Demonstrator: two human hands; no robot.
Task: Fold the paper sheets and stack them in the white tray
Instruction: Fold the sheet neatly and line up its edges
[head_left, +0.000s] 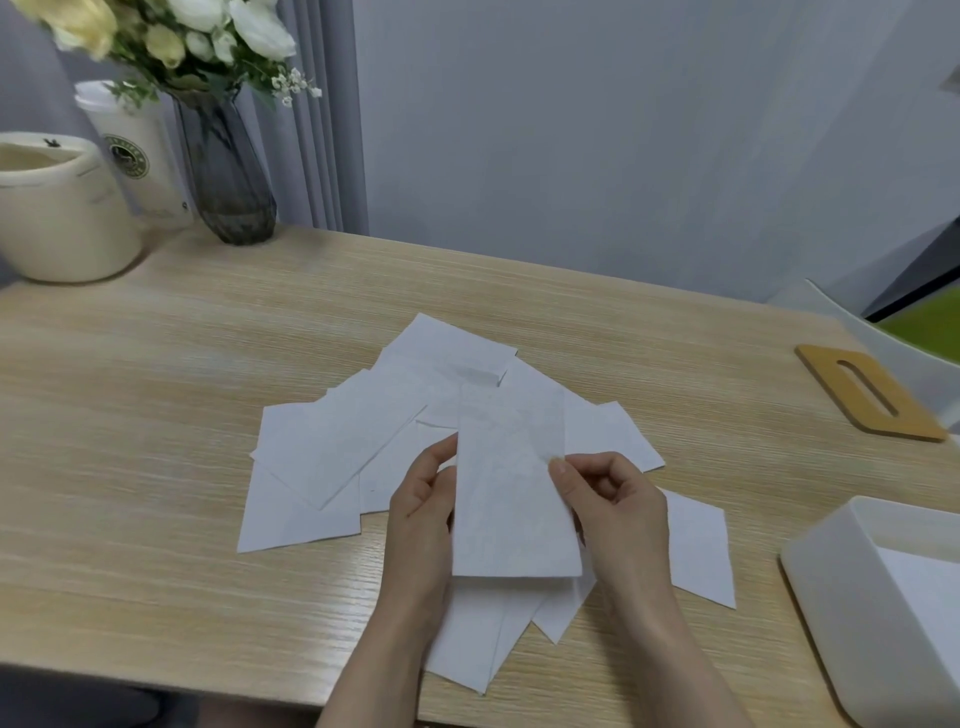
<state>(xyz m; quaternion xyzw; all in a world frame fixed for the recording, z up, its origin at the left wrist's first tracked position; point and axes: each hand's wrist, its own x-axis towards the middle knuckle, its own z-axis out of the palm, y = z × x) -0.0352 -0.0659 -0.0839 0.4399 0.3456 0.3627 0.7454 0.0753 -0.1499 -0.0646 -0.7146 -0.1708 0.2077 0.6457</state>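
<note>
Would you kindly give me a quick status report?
Both hands, left and right, pinch one folded white paper sheet. White plastic tray waits at right. Path unobstructed.

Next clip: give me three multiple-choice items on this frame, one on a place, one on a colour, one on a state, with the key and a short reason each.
1. Where is the tray?
A. beside the vase
B. at the table's right near corner
C. under the loose sheets

2. What colour is the slotted board?
A. tan
B. blue
C. black

3. How is the narrow sheet held?
A. flat on the table, untouched
B. by the left hand alone
C. by both hands

Key: B, the tray sits at the right edge of the table; A, it looks like tan wood; C, the left hand and right hand each have a grip on one long edge.
</note>
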